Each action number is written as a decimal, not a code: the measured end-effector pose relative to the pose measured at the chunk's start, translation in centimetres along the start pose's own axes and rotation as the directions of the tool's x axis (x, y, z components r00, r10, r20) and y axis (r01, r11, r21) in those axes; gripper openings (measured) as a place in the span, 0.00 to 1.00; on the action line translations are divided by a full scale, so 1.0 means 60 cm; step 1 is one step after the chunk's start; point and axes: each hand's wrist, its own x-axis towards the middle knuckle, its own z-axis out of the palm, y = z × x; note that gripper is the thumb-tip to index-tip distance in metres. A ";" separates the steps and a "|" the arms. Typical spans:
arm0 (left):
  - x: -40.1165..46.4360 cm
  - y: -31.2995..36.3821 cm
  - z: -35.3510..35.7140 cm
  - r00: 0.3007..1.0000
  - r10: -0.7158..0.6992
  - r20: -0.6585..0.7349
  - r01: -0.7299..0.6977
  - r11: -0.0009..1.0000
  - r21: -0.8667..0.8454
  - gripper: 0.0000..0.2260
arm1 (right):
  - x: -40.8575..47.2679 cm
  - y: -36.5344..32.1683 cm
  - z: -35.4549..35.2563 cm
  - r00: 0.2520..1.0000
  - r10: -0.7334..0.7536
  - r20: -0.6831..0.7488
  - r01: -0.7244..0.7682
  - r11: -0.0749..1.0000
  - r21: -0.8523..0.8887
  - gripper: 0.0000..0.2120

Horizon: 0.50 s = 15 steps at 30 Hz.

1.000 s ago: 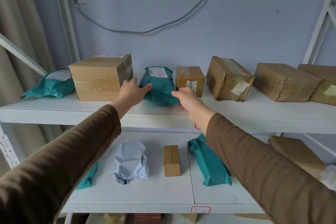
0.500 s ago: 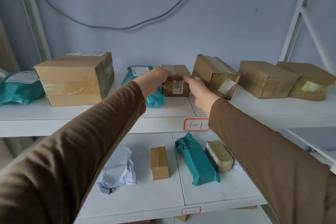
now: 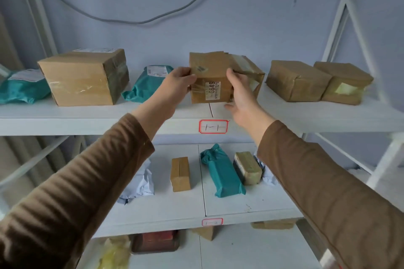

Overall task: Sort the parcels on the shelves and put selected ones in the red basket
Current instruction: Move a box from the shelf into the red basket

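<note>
Fingers of left hand (image 3: 178, 85) curled onto the left face of the small cardboard box (image 3: 209, 78), thumb across its front near the taped patch; fingers of right hand (image 3: 241, 91) wrapped round the box's right edge, fingertips out of sight behind it, thumb low and free by the shelf lip. Box pinched between both palms, tipped up so the label reading 6649 (image 3: 213, 90) faces the camera, digits running vertically. Bottom edge at or just above the top shelf (image 3: 328, 116); contact with the board impossible to confirm. Long axis now roughly upright, top leaning slightly away. Directly behind and touching or nearly so: a taped brown parcel (image 3: 249, 67), tilted. Just left: a teal poly mailer (image 3: 148, 85), close to the left wrist. Further left, a large carton (image 3: 85, 76); well to the right, 2 paper-wrapped parcels (image 3: 297, 81). Shelf tag (image 3: 213, 126) straight below the box. Red basket not in view; something reddish on the lowest shelf, too blurred to name. Judged step: label check before choosing. Both hands equally near, 1 per side, so either could carry alone. Clear path for withdrawal lies straight toward the body, over the shelf lip; risk of snagging the tilted parcel behind if rotated further back.
</note>
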 end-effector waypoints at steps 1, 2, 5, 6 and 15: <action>-0.031 0.001 0.010 1.000 0.016 -0.012 -0.017 1.000 -0.026 0.11 | -0.032 -0.007 -0.013 1.000 -0.014 -0.002 0.014 0.999 0.030 0.21; -0.065 0.002 0.020 0.999 0.027 -0.027 -0.029 0.999 -0.043 0.12 | -0.064 -0.012 -0.029 1.000 -0.023 -0.005 0.024 0.997 0.073 0.17; -0.173 0.000 0.057 0.996 0.041 -0.077 -0.047 0.996 -0.080 0.09 | -0.164 -0.016 -0.079 1.000 -0.018 -0.021 0.022 0.987 0.159 0.15; -0.209 -0.001 0.069 0.995 0.035 -0.088 -0.043 0.995 -0.093 0.07 | -0.195 -0.012 -0.097 1.000 -0.013 -0.026 0.018 0.986 0.165 0.15; -0.448 -0.077 0.151 0.983 -0.185 0.004 0.176 0.927 -0.330 0.23 | -0.445 0.076 -0.238 1.000 -0.023 -0.009 0.024 0.963 0.269 0.06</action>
